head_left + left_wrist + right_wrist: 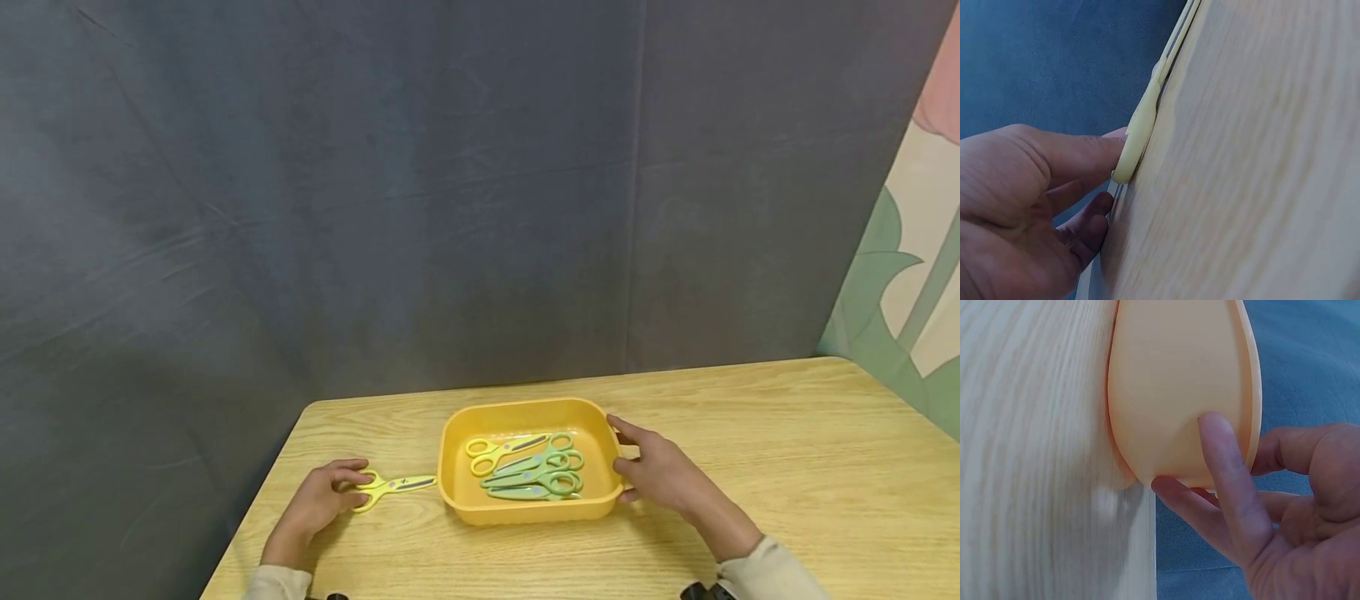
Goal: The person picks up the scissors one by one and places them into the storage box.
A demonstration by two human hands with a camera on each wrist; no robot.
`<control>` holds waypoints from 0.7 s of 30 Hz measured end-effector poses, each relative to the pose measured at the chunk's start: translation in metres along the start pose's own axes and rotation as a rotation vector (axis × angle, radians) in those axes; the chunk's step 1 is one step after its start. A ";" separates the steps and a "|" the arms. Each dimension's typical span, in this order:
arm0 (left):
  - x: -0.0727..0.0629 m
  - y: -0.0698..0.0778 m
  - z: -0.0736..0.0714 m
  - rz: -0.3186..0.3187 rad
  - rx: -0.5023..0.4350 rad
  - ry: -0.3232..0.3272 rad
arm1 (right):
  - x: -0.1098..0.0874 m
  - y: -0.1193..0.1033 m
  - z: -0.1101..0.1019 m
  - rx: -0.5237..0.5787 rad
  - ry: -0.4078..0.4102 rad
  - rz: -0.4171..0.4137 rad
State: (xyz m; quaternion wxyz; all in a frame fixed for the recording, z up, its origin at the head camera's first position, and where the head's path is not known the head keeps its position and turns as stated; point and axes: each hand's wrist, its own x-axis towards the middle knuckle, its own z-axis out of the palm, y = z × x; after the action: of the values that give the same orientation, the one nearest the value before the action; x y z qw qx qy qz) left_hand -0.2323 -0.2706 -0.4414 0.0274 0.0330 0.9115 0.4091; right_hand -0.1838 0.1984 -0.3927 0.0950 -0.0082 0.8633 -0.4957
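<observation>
A pair of yellow scissors (401, 484) lies on the table, blades pointing right toward the tray's left wall. My left hand (321, 500) pinches its handle loops between thumb and fingers; the left wrist view shows the handle (1141, 128) side-on, low against the tabletop. A yellow-orange plastic tray (525, 509) stands to the right, holding yellow scissors (487, 457) and several green scissors (525, 477) in a pile. With fingers spread around its right end, my right hand (660, 471) grips the tray. Up close, fingertips press the tray's outer wall (1179, 381) in the right wrist view.
Light wood-grain table (750, 433) extends right of the tray and in front of it. A dark grey-blue cloth (480, 208) hangs behind the table and down its left side. At the far right is a wall with painted leaves (862, 283).
</observation>
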 end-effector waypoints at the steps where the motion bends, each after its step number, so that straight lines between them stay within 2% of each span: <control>1: 0.000 0.001 0.000 0.000 0.015 0.003 | 0.000 0.000 0.000 0.002 -0.001 0.002; 7: 0.001 0.009 -0.001 0.008 0.079 0.036 | 0.001 0.002 -0.002 0.007 -0.003 0.010; 13: 0.001 0.017 -0.003 -0.014 0.037 0.100 | 0.002 0.003 -0.002 0.009 -0.006 -0.003; 21: -0.002 0.020 -0.003 -0.009 0.044 0.123 | 0.002 0.003 -0.002 0.008 -0.013 -0.019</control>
State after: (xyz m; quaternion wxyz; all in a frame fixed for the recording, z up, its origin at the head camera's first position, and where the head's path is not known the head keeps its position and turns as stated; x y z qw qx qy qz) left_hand -0.2302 -0.2595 -0.4248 -0.0275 0.0042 0.9203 0.3903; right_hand -0.1861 0.2012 -0.3946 0.0962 -0.0191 0.8604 -0.5001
